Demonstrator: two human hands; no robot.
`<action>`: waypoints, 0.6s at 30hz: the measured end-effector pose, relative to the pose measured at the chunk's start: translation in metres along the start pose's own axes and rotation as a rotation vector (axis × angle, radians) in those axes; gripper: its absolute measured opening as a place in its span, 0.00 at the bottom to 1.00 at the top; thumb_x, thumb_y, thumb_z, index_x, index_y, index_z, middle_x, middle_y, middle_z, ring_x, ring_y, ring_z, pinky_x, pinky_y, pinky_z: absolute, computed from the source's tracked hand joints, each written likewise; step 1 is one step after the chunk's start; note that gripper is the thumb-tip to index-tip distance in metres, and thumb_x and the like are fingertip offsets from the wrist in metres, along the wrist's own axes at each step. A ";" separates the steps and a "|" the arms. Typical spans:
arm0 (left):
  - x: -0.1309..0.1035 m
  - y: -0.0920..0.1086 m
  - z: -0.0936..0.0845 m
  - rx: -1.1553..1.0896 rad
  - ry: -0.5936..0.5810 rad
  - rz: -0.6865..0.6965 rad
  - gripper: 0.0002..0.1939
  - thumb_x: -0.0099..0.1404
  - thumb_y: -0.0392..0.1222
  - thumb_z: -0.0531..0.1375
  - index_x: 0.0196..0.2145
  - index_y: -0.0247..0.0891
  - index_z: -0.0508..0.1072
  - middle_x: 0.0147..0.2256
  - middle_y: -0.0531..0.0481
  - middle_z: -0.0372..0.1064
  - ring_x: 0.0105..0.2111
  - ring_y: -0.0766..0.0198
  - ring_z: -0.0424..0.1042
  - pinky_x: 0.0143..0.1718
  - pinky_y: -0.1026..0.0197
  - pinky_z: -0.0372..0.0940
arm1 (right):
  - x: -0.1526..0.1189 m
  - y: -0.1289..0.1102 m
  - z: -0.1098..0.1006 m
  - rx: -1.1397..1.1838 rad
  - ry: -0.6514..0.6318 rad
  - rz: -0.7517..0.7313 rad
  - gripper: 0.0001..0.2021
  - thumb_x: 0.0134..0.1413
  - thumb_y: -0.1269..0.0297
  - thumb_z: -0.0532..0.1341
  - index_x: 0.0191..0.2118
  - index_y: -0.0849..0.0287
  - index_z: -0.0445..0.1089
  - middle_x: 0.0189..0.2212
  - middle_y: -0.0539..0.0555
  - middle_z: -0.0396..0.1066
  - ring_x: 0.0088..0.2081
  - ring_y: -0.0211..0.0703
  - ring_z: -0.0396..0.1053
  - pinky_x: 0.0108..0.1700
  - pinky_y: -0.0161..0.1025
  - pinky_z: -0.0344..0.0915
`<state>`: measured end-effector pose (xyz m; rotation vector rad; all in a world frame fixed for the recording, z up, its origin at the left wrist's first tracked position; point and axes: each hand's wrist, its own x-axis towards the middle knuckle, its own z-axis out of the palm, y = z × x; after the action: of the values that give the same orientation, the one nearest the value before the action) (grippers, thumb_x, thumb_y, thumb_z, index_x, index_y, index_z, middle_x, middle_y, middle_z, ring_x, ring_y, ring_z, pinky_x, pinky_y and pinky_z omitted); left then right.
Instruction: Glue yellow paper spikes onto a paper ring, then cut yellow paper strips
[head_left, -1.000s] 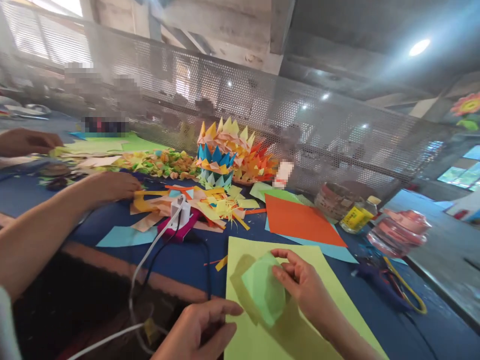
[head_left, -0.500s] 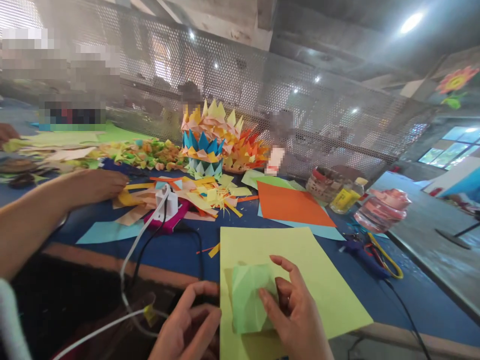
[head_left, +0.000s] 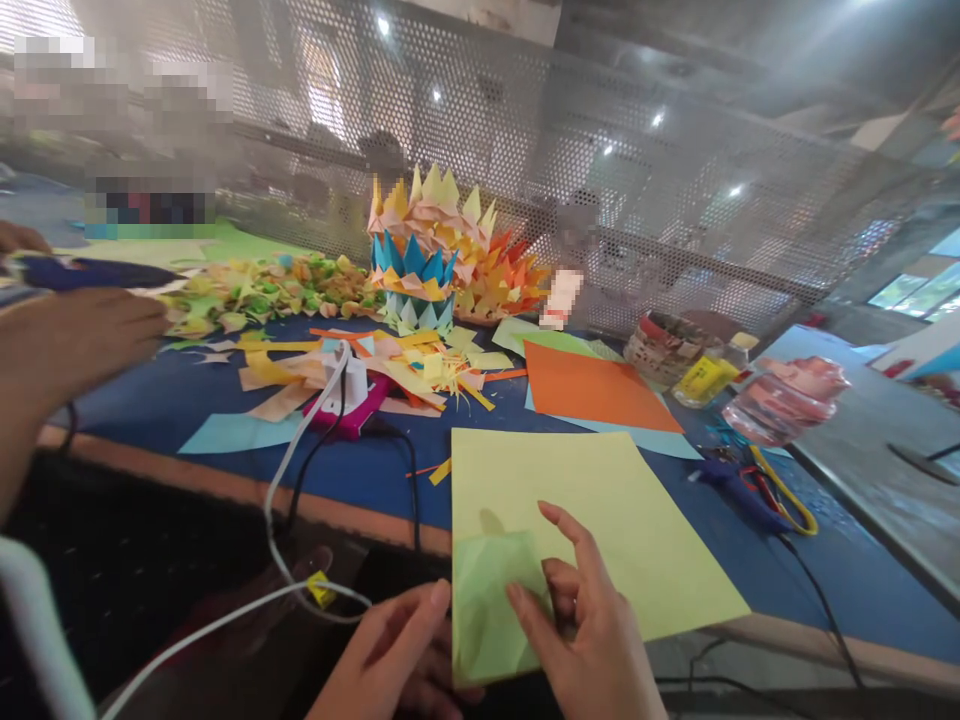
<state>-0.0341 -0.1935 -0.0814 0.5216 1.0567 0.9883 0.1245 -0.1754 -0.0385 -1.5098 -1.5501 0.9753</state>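
My right hand [head_left: 589,625] has its thumb on a small pale-green paper square [head_left: 495,590], with the index finger stretched out and the other fingers curled at the square's right edge. The square lies over the lower-left part of a large yellow-green paper sheet [head_left: 592,480], close along its left edge. At that edge is my left hand [head_left: 397,645], its thumb against the paper and some fingers reaching beneath the lower corner. The sheet extends past the table's front edge.
A pink power strip [head_left: 349,415] with cables, paper scraps [head_left: 435,365] and folded paper crowns [head_left: 416,270] lie ahead. To the right are orange paper [head_left: 600,385], a yellow-labelled bottle [head_left: 705,380] and a glue gun [head_left: 742,495]. At left, another person's hand [head_left: 97,325] is near a dark-blue tool [head_left: 97,272].
The green square has shifted left, now lining up near the large sheet's left edge. My left thumb has straightened against that edge. The other person's hand has moved left, and the view has tilted slightly.
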 end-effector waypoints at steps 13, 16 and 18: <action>0.016 0.003 -0.002 0.261 -0.341 0.109 0.26 0.60 0.61 0.58 0.34 0.30 0.76 0.23 0.47 0.72 0.23 0.64 0.72 0.22 0.67 0.67 | -0.004 0.004 0.003 -0.153 0.045 -0.074 0.28 0.56 0.61 0.56 0.61 0.55 0.48 0.27 0.47 0.70 0.21 0.34 0.64 0.26 0.31 0.62; 0.016 0.003 -0.002 0.275 -0.342 0.116 0.27 0.60 0.61 0.57 0.33 0.30 0.76 0.23 0.46 0.72 0.23 0.64 0.72 0.21 0.67 0.66 | -0.005 0.010 0.003 -0.183 0.065 -0.105 0.27 0.57 0.62 0.56 0.61 0.53 0.48 0.31 0.49 0.71 0.20 0.34 0.63 0.24 0.31 0.62; 0.017 0.002 -0.001 0.288 -0.330 0.115 0.27 0.59 0.62 0.57 0.31 0.30 0.75 0.22 0.46 0.72 0.22 0.64 0.72 0.21 0.67 0.66 | -0.007 0.015 0.000 -0.242 0.123 -0.148 0.26 0.56 0.60 0.57 0.60 0.54 0.51 0.34 0.52 0.70 0.21 0.35 0.64 0.23 0.33 0.62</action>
<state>-0.0336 -0.1777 -0.0890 0.9561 0.8810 0.8172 0.1312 -0.1822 -0.0519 -1.5601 -1.7102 0.6163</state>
